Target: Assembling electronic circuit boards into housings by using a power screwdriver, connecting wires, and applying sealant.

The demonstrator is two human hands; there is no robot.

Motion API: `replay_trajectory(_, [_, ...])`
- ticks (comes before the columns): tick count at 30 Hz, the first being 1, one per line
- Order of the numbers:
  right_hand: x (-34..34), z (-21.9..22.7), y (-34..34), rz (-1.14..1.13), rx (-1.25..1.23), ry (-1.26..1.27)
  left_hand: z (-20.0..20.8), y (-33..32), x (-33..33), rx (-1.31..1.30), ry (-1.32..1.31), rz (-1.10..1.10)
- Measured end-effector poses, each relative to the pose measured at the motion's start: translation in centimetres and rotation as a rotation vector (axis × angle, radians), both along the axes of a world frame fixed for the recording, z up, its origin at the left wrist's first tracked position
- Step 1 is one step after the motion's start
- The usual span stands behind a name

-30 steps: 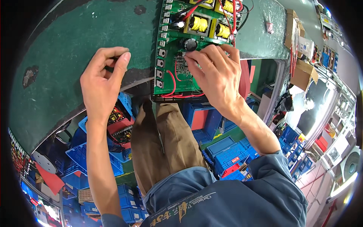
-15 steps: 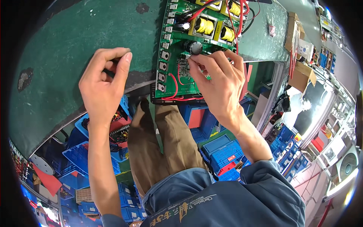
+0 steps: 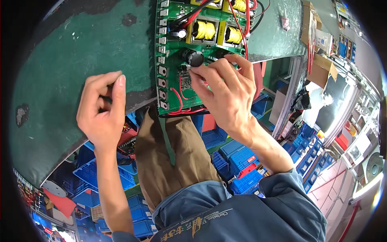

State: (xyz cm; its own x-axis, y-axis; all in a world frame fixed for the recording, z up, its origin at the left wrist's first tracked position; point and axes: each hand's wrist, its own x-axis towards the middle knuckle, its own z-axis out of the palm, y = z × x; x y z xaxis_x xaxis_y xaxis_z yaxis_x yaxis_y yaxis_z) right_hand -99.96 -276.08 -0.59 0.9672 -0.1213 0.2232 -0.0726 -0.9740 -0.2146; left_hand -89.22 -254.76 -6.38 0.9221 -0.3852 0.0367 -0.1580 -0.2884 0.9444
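Green printed circuit board (image 3: 201, 52), already crowded with yellow coils, overhangs the green bench mat's (image 3: 72, 60) edge while the right hand (image 3: 227, 94) pinches something small beside its black cylindrical capacitor (image 3: 195, 59), seating apparently unfinished; the left hand (image 3: 102, 111) rests loosely curled, apparently empty.

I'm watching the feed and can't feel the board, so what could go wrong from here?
The circuit board juts past the edge of the green table, so a push from the right hand might tip it off. That hand's fingertips pinch something small beside the black capacitor; it could slip and drop. The red wires loop close by and might snag. The left hand isn't steadying the board.
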Motion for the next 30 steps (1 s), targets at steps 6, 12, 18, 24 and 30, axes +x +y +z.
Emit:
replay_trajectory(6, [0.1,0.0,0.1,-0.013,0.019,0.029,0.0,0.3,0.1,-0.015,0.000,-0.023])
replay_trajectory(12, [0.0,0.2,0.5,-0.080,0.088,0.068,0.1,0.6,0.3,-0.031,-0.034,-0.058])
replay_trajectory(18, [0.4,0.6,0.1,-0.129,0.094,0.086,0.2,1.0,0.4,-0.049,-0.015,-0.096])
replay_trajectory(24, [0.9,1.1,-0.5,-0.182,0.145,0.119,0.5,1.0,0.6,-0.078,0.001,-0.119])
replay_trajectory(30, [0.3,0.0,0.2,-0.154,0.158,0.118,0.3,1.4,0.7,-0.096,-0.007,-0.122])
